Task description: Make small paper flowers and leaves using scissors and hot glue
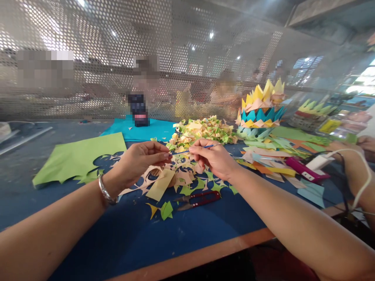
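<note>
Both my hands are raised just above a table covered in blue cloth point(123, 230). My left hand point(140, 162), with a metal bracelet on its wrist, pinches one end of a thin blue stick point(181, 151). My right hand point(212, 158) grips the same stick further along, and its tip pokes out to the right. Under the hands lie paper offcuts in peach and green point(187, 181) and a yellow paper strip point(160, 184). Small red-handled snips point(199, 199) lie shut just below my right hand.
A green sheet with cut-outs point(76, 158) lies at left, a teal sheet point(140, 130) behind. A heap of folded paper pieces point(205, 132) and a layered paper crown point(260, 109) stand at the back. Another person's arm point(356, 171) rests at right near a pink cutter point(304, 170). Perforated mesh screen behind.
</note>
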Demonstrator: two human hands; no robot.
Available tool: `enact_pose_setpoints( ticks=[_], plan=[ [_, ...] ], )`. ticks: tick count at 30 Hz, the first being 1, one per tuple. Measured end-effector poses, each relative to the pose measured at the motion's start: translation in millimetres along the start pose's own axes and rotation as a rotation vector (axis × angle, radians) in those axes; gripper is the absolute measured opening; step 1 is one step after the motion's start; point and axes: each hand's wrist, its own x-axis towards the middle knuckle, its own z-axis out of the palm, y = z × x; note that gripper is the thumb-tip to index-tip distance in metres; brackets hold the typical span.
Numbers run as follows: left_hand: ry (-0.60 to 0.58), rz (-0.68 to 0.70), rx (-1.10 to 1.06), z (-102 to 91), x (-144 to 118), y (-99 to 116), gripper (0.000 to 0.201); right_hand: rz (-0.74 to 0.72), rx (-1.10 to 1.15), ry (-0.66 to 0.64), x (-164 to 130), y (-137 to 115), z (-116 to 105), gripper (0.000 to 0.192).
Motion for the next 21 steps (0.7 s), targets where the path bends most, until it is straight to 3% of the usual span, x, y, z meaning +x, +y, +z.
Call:
enact_pose_setpoints(
  ticks=[5,12,21],
  plan=[
    [0.085,-0.022,-0.079,-4.5,5.3,-4.6,0.031,-0.066,-0.067,0.08,0.1,-1.8,-2.2,0.023],
    [0.019,-0.001,-0.037,2.4,0.6,-4.8,0.039,-0.125,-0.156,0.072,-3.3,-3.7,2.5,0.024],
    [0.033,0.03,-0.059,5.0,-1.0,-4.8,0.04,-0.148,-0.188,0.043,-3.9,-1.9,4.3,0.026]
  ],
)
